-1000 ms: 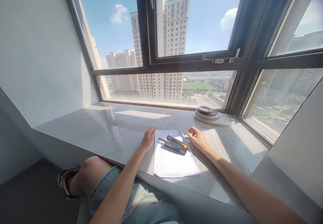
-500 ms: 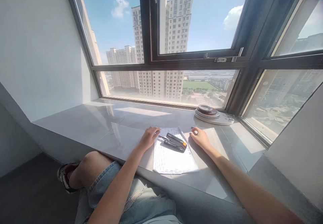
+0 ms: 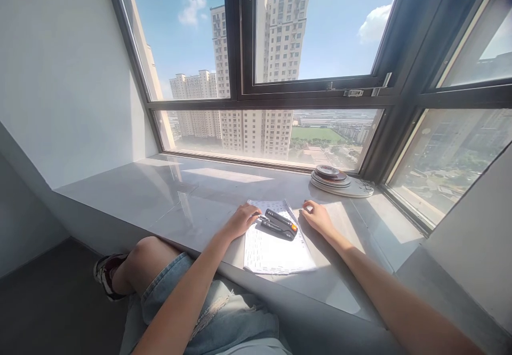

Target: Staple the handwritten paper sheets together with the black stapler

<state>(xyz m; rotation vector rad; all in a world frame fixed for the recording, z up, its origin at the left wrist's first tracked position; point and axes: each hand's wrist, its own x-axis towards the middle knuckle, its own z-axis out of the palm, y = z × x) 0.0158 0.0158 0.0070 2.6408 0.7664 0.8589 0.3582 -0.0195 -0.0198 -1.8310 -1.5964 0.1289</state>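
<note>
Plates lie stacked near the far right corner of the sill — beside the window frame. Towers stand outside.

Both arms outstretched forward, hands apart and loosely curled.

"Can you read anything on the black stapler, just right of the left fingers?"
"No, only pale marks, too small to make out."
"And the paper lying between those and the right fingers?"
"Rows of short dark marks, none legible as words or numbers."
"Any brand or sign elsewhere?"
"None readable."
</note>
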